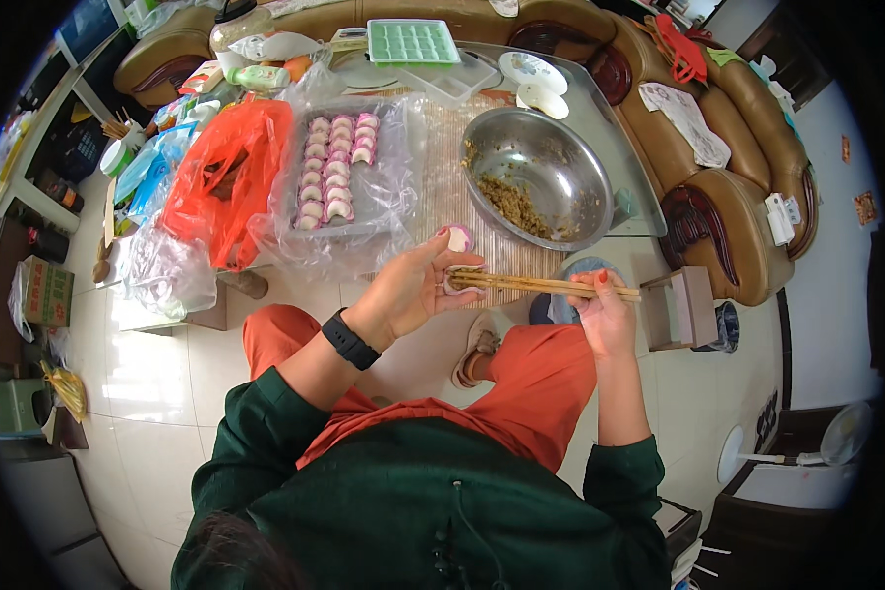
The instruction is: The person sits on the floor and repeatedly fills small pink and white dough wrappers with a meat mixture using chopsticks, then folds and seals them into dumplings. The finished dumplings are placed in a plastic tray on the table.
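Observation:
My left hand (408, 285), with a black watch at the wrist, holds a dumpling wrapper (465, 289) with brown filling on it. Another pink-edged wrapper (459, 238) shows just beyond the fingertips; whether the hand touches it I cannot tell. My right hand (605, 313) grips a pair of wooden chopsticks (541, 284), their tips at the filling. Past my hands, a steel bowl (582, 162) contains minced filling (513, 205), heaped on its near left side. Left of the bowl, a grey tray (388, 147) carries rows of pink-and-white dumplings (338, 167).
A red plastic bag (228, 187) and a clear bag (172, 270) lie left of the tray. At the back are a green-and-white ice-cube-style tray (413, 42) and a white plate (533, 71). A small stool (680, 310) stands right of my right hand. Brown sofas (728, 197) border the table.

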Available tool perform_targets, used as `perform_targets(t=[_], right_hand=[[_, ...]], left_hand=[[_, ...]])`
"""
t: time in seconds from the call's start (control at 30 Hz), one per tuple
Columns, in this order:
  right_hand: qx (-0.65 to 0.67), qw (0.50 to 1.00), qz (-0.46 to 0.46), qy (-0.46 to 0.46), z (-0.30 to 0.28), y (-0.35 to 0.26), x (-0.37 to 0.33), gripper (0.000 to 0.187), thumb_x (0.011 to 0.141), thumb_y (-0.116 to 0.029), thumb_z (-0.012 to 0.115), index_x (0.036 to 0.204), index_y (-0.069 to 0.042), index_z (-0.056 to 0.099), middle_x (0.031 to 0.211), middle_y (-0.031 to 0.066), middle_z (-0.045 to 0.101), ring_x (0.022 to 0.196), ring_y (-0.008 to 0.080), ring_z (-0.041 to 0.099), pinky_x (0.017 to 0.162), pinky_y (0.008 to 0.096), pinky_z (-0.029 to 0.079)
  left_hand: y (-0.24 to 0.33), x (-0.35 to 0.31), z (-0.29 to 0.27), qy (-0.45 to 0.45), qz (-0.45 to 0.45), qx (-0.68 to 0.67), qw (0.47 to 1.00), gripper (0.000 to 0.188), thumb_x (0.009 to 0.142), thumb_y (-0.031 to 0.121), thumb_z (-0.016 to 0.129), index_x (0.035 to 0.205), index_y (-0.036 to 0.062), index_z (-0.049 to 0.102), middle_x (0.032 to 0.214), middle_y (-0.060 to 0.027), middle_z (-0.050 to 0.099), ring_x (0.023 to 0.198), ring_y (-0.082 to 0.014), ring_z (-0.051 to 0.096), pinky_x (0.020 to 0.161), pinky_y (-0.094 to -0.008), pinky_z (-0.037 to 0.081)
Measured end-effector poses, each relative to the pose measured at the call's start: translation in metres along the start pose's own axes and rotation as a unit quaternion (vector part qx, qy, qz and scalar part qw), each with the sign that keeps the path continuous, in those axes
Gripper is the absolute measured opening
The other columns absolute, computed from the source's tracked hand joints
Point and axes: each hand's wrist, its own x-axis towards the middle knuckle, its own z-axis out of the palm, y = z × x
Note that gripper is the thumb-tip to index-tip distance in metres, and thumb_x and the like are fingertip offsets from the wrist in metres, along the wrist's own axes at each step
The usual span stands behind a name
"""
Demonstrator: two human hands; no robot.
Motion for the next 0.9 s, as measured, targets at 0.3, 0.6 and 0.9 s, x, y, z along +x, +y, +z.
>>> perform_targets(t=[0.3, 0.6, 0.9], right_hand=[[-0.011, 0.998, -0.048, 0.026, -0.011, -0.017, 0.013, 0.020, 0.094, -0.020, 0.058, 0.093, 0.000, 0.061, 0.094, 0.0166, 0.065, 0.087, 0.0226, 0.065, 0.073, 0.0328, 0.058], [-0.603, 0.765, -0.226, -0.024, 0.029, 0.004, 0.074, 0.011, 0.086, -0.009, 0.062, 0.085, 0.001, 0.065, 0.081, 0.0115, 0.061, 0.073, 0.0204, 0.061, 0.067, 0.0300, 0.046], [-0.680, 0.656, -0.319, -0.075, 0.067, -0.025, 0.052, 0.047, 0.070, 0.012, 0.052, 0.114, -0.002, 0.061, 0.105, 0.0150, 0.062, 0.093, 0.0343, 0.061, 0.086, 0.0365, 0.049]], left_hand=[[0.005, -0.013, -0.008, -0.002, 0.019, -0.027, 0.999, 0.055, 0.100, 0.039, 0.040, 0.123, -0.0096, 0.050, 0.122, -0.0159, 0.054, 0.109, -0.0324, 0.058, 0.094, -0.0323, 0.049], [0.001, -0.031, -0.003, 0.008, 0.150, 0.232, 0.961, 0.036, 0.091, 0.000, 0.058, 0.126, 0.0006, 0.052, 0.114, -0.0068, 0.057, 0.104, -0.0184, 0.062, 0.087, -0.0274, 0.050], [0.008, -0.035, 0.004, 0.060, 0.185, 0.121, 0.973, 0.018, 0.090, 0.006, 0.060, 0.108, 0.0057, 0.061, 0.098, -0.0052, 0.065, 0.066, -0.0047, 0.053, 0.060, -0.0189, 0.044]])
